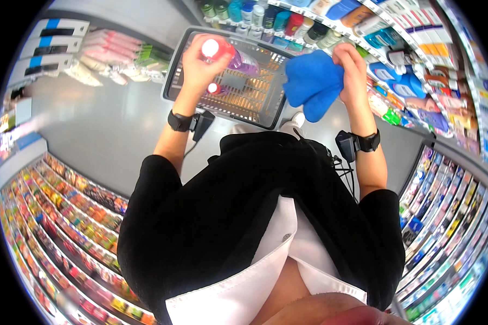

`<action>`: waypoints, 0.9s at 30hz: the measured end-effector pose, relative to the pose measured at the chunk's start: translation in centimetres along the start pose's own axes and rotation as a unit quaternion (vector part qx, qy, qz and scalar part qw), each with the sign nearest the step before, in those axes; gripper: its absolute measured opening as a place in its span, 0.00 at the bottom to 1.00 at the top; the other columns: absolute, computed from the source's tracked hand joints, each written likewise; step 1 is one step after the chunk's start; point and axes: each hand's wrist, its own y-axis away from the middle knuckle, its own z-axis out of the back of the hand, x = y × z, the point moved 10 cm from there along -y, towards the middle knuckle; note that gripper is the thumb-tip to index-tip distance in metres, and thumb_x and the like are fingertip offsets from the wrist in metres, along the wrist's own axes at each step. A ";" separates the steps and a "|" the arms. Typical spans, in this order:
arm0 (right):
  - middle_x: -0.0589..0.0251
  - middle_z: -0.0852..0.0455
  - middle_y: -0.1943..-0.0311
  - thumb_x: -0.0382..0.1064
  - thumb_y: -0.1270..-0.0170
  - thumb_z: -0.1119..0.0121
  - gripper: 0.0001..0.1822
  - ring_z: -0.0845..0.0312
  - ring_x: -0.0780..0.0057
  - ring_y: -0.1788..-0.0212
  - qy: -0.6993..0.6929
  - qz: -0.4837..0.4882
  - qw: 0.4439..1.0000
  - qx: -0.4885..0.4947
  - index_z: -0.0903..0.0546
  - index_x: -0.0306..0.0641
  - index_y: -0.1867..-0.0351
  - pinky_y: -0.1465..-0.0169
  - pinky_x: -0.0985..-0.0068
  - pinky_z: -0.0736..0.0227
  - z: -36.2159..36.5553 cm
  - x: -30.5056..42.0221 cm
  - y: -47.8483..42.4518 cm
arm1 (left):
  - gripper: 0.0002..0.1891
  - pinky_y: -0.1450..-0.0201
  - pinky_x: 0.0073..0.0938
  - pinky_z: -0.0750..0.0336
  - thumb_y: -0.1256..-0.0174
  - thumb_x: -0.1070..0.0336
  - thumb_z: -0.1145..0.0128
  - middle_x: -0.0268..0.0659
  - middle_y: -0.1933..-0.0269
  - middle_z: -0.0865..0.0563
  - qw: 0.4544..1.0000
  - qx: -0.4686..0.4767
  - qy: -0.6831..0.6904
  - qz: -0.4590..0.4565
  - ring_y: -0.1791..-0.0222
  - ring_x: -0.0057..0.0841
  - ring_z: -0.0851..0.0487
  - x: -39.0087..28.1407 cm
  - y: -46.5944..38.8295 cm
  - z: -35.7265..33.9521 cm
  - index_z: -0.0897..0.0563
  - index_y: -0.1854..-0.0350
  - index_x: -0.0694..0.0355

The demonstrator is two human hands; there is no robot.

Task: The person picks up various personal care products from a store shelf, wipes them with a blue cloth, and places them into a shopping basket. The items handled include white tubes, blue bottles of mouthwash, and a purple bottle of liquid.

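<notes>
My left hand (201,67) grips a bottle (223,50) with a white cap and a red upper part, above the left side of a grey plastic shopping basket (171,79). A purple bottle (246,64) shows just beyond it; whether that one is also held, I cannot tell. Lower in the basket is another bottle with a white cap (213,88). To the right of the basket, my right hand (351,69) pinches a blue cloth (313,83), which hangs down in folds. Both wrists wear black straps with small devices.
Shelves of bottles (295,24) rise beyond the basket and along the right. Bagged goods (110,50) hang at the left. Packed shelves (65,219) stand at lower left, with more (443,219) at lower right. Grey floor (93,118) lies between them. A cable (351,178) hangs beside my right arm.
</notes>
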 end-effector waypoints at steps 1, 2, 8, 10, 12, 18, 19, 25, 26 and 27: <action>0.73 0.25 0.73 0.34 0.39 0.41 0.04 0.33 0.85 0.68 -0.026 0.005 1.000 -0.002 0.21 0.36 0.66 0.62 0.85 0.39 -0.8 0.8 0.0 | 0.15 0.56 0.29 0.21 0.43 0.59 0.38 0.36 0.60 0.16 0.988 -0.041 0.149 0.029 0.64 0.29 0.15 0.0 -0.1 -0.2 0.22 0.58 0.61; 0.72 0.25 0.73 0.35 0.40 0.42 0.05 0.33 0.85 0.68 -0.057 0.016 0.998 -0.008 0.21 0.36 0.66 0.62 0.85 0.38 -1.6 1.7 0.0 | 0.17 0.54 0.41 0.21 0.39 0.54 0.43 0.38 0.56 0.19 0.929 -0.067 0.356 0.073 0.59 0.36 0.17 0.3 -0.2 -1.8 0.25 0.54 0.59; 0.69 0.23 0.74 0.32 0.43 0.40 0.06 0.29 0.83 0.72 -0.173 -0.007 0.985 -0.022 0.22 0.36 0.64 0.67 0.84 0.35 -6.7 1.1 0.2 | 0.17 0.66 0.33 0.25 0.36 0.45 0.50 0.34 0.69 0.20 0.767 -0.060 0.550 0.326 0.69 0.27 0.21 1.7 0.9 -12.5 0.26 0.60 0.55; 0.70 0.24 0.75 0.30 0.43 0.40 0.06 0.30 0.84 0.72 -0.160 0.001 0.987 -0.024 0.23 0.36 0.64 0.68 0.84 0.36 -7.3 -0.6 1.1 | 0.16 0.66 0.28 0.25 0.37 0.47 0.47 0.33 0.69 0.20 0.760 -0.056 0.557 0.329 0.70 0.25 0.21 1.2 0.7 -13.9 0.26 0.60 0.54; 0.70 0.25 0.75 0.29 0.43 0.44 0.04 0.30 0.83 0.71 -0.190 0.009 0.980 -0.064 0.23 0.36 0.66 0.66 0.83 0.35 -5.7 -2.1 1.7 | 0.16 0.66 0.26 0.25 0.39 0.48 0.45 0.33 0.70 0.21 0.763 -0.059 0.553 0.330 0.70 0.24 0.21 0.6 0.8 -14.5 0.26 0.60 0.54; 0.63 0.20 0.72 0.31 0.43 0.48 0.04 0.25 0.76 0.66 -0.179 -0.115 0.968 -0.132 0.23 0.34 0.70 0.57 0.79 0.32 -4.0 -8.0 3.9 | 0.16 0.72 0.30 0.26 0.40 0.46 0.45 0.31 0.73 0.22 0.744 -0.017 0.533 0.402 0.74 0.26 0.21 4.9 2.7 -17.1 0.26 0.61 0.51; 0.61 0.18 0.70 0.32 0.42 0.48 0.05 0.24 0.76 0.65 -0.246 -0.194 0.942 -0.124 0.22 0.34 0.70 0.56 0.78 0.31 -4.3 -9.6 4.3 | 0.16 0.74 0.30 0.26 0.41 0.45 0.45 0.31 0.73 0.22 0.740 0.020 0.523 0.423 0.75 0.27 0.22 5.1 3.5 -17.7 0.26 0.62 0.51; 0.65 0.20 0.79 0.46 0.35 0.45 0.19 0.27 0.78 0.74 0.040 -0.042 0.996 -0.067 0.19 0.29 0.73 0.68 0.77 0.33 -5.8 -4.8 4.1 | 0.18 0.69 0.29 0.25 0.39 0.43 0.47 0.33 0.70 0.20 0.814 0.000 0.435 0.386 0.71 0.26 0.21 6.4 3.4 -18.1 0.25 0.62 0.55; 0.67 0.25 0.84 0.49 0.35 0.44 0.22 0.34 0.81 0.81 -0.089 -0.095 0.991 -0.035 0.21 0.32 0.80 0.76 0.79 0.40 -7.4 -4.1 3.9 | 0.19 0.68 0.30 0.25 0.39 0.43 0.48 0.33 0.69 0.20 0.842 -0.001 0.399 0.364 0.69 0.25 0.20 6.9 3.7 -17.8 0.25 0.62 0.56; 0.69 0.28 0.88 0.49 0.36 0.44 0.22 0.39 0.83 0.85 -0.216 -0.107 0.970 0.025 0.26 0.38 0.85 0.81 0.79 0.48 -9.1 -4.9 3.1 | 0.21 0.64 0.29 0.23 0.37 0.43 0.49 0.34 0.65 0.18 0.821 0.022 0.451 0.349 0.63 0.25 0.19 8.6 4.9 -19.0 0.24 0.58 0.58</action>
